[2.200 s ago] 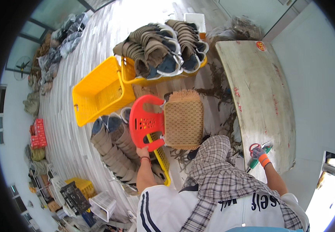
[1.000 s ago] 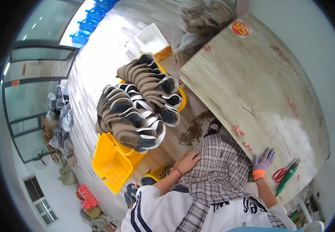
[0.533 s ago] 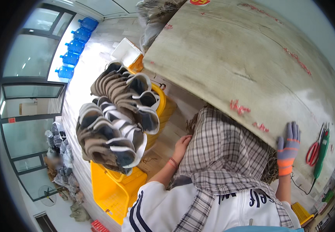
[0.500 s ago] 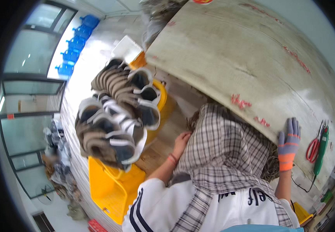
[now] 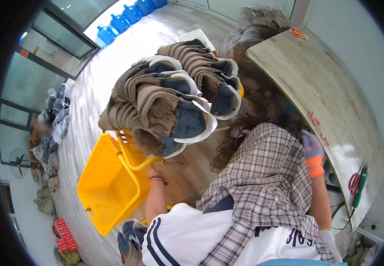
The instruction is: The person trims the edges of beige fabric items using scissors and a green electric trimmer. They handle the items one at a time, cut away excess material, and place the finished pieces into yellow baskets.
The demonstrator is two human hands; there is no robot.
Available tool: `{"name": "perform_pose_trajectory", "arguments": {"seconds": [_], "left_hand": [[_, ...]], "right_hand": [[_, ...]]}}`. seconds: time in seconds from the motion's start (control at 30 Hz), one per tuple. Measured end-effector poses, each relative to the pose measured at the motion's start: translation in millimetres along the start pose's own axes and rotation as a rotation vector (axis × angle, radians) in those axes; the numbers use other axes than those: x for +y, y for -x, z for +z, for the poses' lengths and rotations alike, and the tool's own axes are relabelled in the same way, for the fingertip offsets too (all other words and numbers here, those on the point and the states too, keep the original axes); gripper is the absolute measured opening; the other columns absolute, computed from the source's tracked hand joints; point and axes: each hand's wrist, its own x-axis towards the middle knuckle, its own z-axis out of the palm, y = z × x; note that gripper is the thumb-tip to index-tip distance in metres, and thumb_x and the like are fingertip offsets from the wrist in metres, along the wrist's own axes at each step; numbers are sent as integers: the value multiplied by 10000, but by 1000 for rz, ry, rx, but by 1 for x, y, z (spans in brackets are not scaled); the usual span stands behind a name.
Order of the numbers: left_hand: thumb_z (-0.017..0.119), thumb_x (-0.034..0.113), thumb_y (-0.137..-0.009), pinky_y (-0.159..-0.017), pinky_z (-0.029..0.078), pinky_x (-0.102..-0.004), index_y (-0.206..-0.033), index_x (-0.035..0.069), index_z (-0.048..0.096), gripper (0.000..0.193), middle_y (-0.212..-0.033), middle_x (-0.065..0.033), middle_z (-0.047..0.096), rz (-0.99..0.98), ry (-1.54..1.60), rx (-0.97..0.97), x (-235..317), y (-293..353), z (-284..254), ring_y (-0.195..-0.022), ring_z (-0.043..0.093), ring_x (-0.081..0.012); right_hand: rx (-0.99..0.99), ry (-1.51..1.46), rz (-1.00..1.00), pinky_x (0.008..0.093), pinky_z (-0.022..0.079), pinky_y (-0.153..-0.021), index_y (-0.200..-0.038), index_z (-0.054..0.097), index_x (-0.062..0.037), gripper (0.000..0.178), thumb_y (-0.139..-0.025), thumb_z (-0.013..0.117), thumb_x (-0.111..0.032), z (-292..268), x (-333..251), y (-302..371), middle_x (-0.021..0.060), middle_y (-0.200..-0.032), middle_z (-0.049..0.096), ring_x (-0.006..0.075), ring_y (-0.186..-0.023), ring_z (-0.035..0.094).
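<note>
My left hand is at the rim of a yellow plastic basket, beside its handle; the fingers are hidden and slightly blurred. Above that hand rises a big pile of nested brown shoe uppers with dark blue linings and white edging. My right hand, in a grey and orange glove, is by the near edge of the wooden table. Its fingers stretch out and hold nothing that I can see. A plaid apron covers my lap.
Red-handled scissors and a green corded tool lie on the table's right end. More uppers sit low at my left. Blue water jugs, bagged goods and red boxes stand farther off.
My view has swung left toward the pile and basket. My left hand has gone from beside my lap to the basket's rim. My right hand has come off the tabletop to its edge.
</note>
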Motion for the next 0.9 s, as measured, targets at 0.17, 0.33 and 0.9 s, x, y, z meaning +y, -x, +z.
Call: {"name": "perform_pose_trajectory", "arguments": {"seconds": [0.17,0.33,0.9], "left_hand": [[351,420,-887,-799,453,-517,-1254,111,418,485,-1177,-145,515,-308,20,376,50,-15,-16,-1018,528,-365],[420,375,-902,-748,489,-430,-1198,48,442,441,-1118,-129,510,-228,189,343,70,-24,4,-956,539,-328],[471,104,-879,-813,464,-434,-1116,-33,463,273,-1100,-191,486,-371,140,561,87,-17,-4,-1013,503,-348]], "right_hand": [[-324,-728,421,213,445,-618,-1057,595,-11,231,-876,545,-147,150,-4,-88,50,-858,640,111,-686,570],[-762,-984,90,355,467,-584,-979,549,-136,137,-910,441,-183,274,79,-168,25,-837,571,185,-688,532],[-242,-242,473,382,467,-691,-846,630,29,469,-708,647,-418,328,-13,-205,254,-828,617,361,-804,613]]}}
